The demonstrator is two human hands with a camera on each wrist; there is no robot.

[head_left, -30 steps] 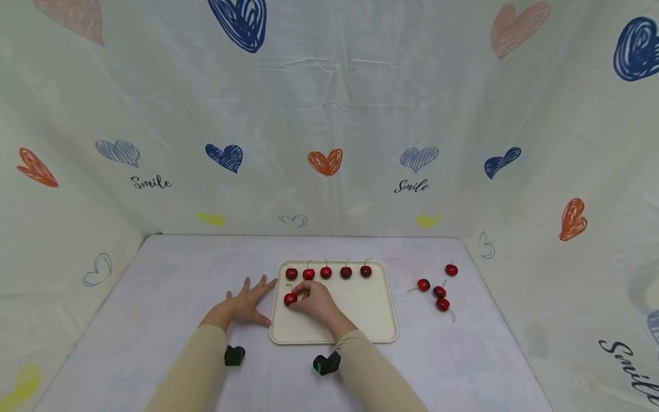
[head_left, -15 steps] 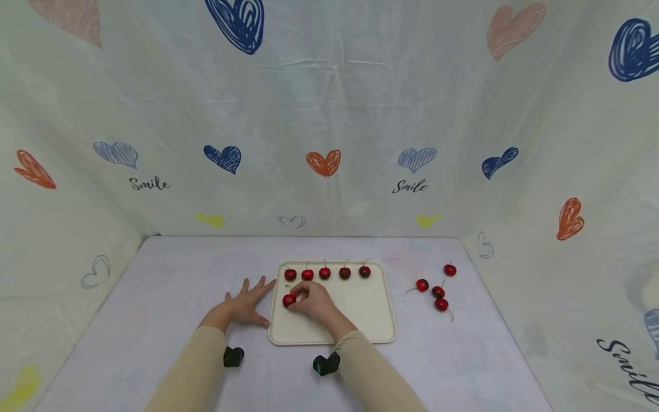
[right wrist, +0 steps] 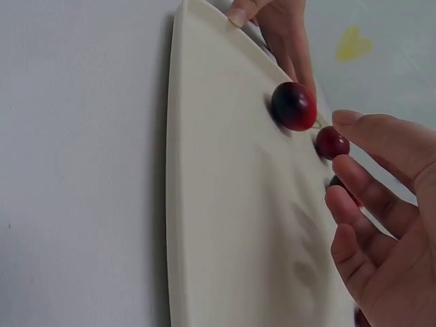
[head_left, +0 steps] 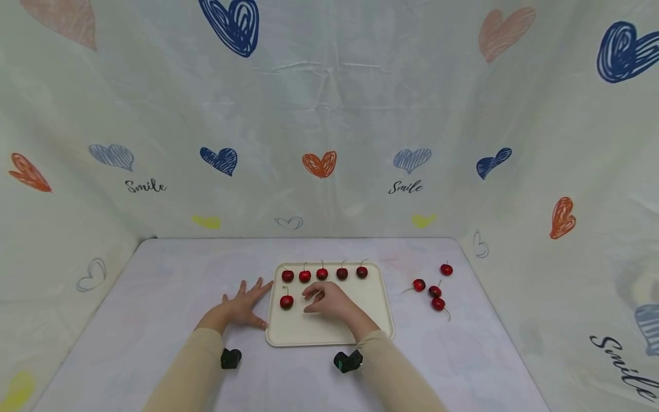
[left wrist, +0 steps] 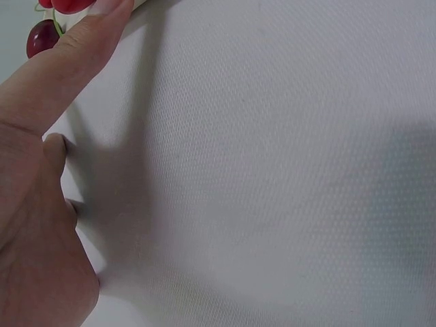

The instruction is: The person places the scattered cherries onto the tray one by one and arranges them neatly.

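A cream tray (head_left: pixel 329 337) lies on the table with a row of several cherries along its far side. One more cherry (head_left: pixel 286 301) sits by itself below the row's left end, its stem pointing away. My right hand (head_left: pixel 334 302) hovers over the tray just right of that cherry, thumb and fingers parted and holding nothing; the right wrist view shows the gap between thumb and fingertips. At the tray's left edge my left hand (head_left: pixel 242 306) rests with fingers spread, its thumb and a fingertip touching the rim.
Several loose cherries (head_left: pixel 435 292) lie on the table right of the tray. A curtain (head_left: pixel 319 114) printed with hearts closes off the back and both sides of the table (head_left: pixel 170 286). Black wrist cameras (head_left: pixel 231 359) sit at both cuffs.
My right hand has let go of the lone cherry and drawn back to the right, its fingers parting. The cherry stays on the tray. My left hand keeps its place at the rim.
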